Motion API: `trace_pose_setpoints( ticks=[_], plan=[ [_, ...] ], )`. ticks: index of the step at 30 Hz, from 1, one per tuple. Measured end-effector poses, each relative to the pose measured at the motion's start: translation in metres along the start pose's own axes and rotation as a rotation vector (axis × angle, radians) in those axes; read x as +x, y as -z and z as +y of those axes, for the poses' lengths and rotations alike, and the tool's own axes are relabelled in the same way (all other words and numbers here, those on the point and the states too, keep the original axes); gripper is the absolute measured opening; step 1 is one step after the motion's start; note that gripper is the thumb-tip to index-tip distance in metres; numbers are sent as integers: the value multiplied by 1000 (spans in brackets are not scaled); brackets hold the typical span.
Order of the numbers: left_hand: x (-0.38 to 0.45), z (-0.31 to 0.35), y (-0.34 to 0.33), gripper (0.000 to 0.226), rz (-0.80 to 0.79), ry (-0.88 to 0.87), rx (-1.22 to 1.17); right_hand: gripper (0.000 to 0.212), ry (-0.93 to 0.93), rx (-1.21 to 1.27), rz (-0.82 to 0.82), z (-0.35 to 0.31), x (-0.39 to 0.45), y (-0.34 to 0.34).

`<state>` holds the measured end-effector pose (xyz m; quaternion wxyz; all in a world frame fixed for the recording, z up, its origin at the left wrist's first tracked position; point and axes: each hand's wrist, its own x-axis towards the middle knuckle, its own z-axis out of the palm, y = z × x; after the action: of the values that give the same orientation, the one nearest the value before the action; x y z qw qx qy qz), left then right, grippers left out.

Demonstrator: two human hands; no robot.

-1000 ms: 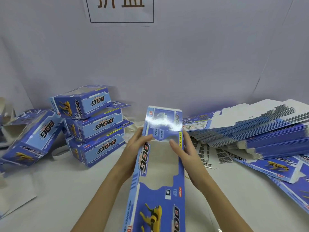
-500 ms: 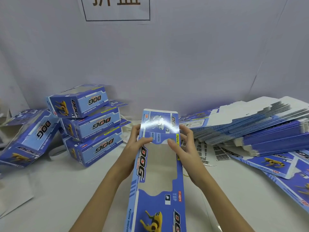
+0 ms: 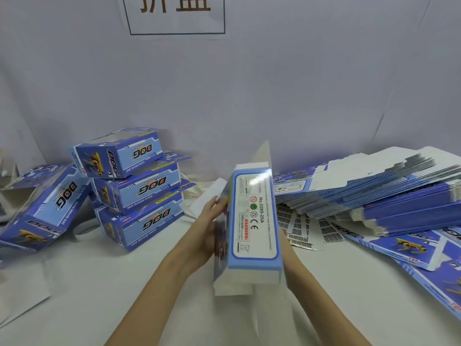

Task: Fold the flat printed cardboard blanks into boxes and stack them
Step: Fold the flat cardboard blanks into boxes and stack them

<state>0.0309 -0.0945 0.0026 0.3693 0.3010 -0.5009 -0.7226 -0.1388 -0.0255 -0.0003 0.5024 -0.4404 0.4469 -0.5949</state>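
Observation:
I hold a blue printed cardboard blank (image 3: 253,221) upright between both hands, opened into a box shape, its white warning-label panel facing me and white flaps sticking out at the far end and near end. My left hand (image 3: 208,226) grips its left side, fingers curled round the edge. My right hand (image 3: 287,248) is almost wholly hidden behind the right side; only the wrist shows. Three folded "DOG" boxes (image 3: 139,191) are stacked at the left. A heap of flat blanks (image 3: 374,193) lies at the right.
Another folded box (image 3: 47,208) leans tilted against the stack at far left. Loose flat blanks (image 3: 419,248) and barcode sheets (image 3: 304,228) lie on the white table (image 3: 99,283) at right. A grey wall with a paper sign (image 3: 174,13) closes the back.
The blank lay flat with its window side up; it has since been turned and opened into a box shape with the label panel facing me. Both hands shifted to its sides.

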Motion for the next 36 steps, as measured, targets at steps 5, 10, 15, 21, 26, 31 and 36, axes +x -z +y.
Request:
trace_pose_setpoints(
  ticks=[5, 10, 15, 21, 26, 31, 36],
  plan=[
    [0, 11, 12, 90, 220, -159, 87, 38, -39, 243, 215, -20, 4, 21],
    [-4, 23, -6, 50, 205, -196, 193, 93, -115, -54, 88, -18, 1, 31],
    [-12, 50, -24, 41, 79, -213, 88, 49, 28, 4, 67, -7, -1, 5],
    [-21, 38, -23, 23, 118, -133, 271, 56, 91, 80, 114, -5, -3, -3],
    [-25, 25, -19, 27, 171, -181, 66, 51, 99, 123, 124, -9, 0, 6],
    [-22, 22, -15, 28, 141, -235, 47, 49, 129, 70, 116, -5, 0, 7],
    [-22, 24, -14, 33, 140, -205, 41, 41, 197, 62, 123, -6, -2, 4]
  ],
)
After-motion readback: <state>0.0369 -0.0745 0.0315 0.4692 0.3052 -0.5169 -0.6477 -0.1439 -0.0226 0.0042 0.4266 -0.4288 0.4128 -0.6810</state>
